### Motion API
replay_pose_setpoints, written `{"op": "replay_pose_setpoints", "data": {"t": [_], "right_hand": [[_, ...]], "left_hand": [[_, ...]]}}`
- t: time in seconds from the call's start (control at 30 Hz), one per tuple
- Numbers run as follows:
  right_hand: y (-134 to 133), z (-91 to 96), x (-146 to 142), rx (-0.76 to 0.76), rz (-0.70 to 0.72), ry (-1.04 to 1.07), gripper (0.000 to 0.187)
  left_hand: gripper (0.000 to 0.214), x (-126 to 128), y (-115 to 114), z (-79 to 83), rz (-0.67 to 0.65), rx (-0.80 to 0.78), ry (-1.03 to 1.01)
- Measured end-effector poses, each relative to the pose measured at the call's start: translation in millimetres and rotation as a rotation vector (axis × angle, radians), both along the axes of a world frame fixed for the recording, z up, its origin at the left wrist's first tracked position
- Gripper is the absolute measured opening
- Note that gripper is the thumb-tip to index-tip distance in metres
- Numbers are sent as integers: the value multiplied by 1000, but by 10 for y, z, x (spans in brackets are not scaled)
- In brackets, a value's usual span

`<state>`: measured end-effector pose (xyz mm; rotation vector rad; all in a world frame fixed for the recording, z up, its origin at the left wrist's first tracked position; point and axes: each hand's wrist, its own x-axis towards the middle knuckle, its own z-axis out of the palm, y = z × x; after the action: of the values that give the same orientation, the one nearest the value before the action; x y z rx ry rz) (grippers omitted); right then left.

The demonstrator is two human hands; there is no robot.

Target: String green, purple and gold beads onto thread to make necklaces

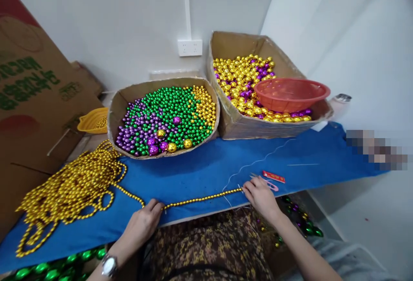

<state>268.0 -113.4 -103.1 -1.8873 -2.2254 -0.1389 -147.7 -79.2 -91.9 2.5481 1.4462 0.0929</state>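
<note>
A gold bead strand [203, 197] runs in a fairly straight line along the front edge of the blue cloth. My left hand [149, 220], with a watch on its wrist, is closed on the strand at its left part. At the strand's right end, the fingers of my right hand [260, 195] pinch it. Left of my left hand, the strand leads back into a heap of gold bead strands [75, 182]. Pink-handled scissors [272, 185] and a red packet [274, 177] lie just beyond my right hand. A thin white thread [248, 167] curves across the cloth near them.
Behind my hands stands a carton [164, 154] of green, purple and gold beads. A larger carton [251, 129] holds gold and purple beads, with a red plastic basket [290, 96] on top. A yellow basket [87, 121] and a tall cardboard box [35, 100] are at left.
</note>
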Motion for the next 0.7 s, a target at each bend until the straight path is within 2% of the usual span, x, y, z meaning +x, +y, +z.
{"op": "replay_pose_setpoints", "data": {"t": [0.13,0.23,0.3,0.4,0.53,0.57,0.63,0.7], "right_hand": [[140,132,55,-29,-20,5,27],[397,296,126,-25,-73,29,31],[595,393,55,-17,-96,62,32],[784,465,-402,-38,-9,133,37],[791,425,-1408,-152,336,215,40],[787,403,-1614,-184,391,221,35],[804,360,-1857,-249,452,213,20],[852,329,-1827,-294,463,183,18]], "left_hand": [[21,113,116,114,11,13,50],[16,321,317,306,88,-33,-123],[16,474,469,427,139,-128,-294],[14,653,632,534,188,-283,-505],[13,750,662,566,153,-430,-683],[14,746,650,567,133,-450,-702],[18,703,626,559,110,-443,-679],[26,610,611,533,111,-379,-575]]}}
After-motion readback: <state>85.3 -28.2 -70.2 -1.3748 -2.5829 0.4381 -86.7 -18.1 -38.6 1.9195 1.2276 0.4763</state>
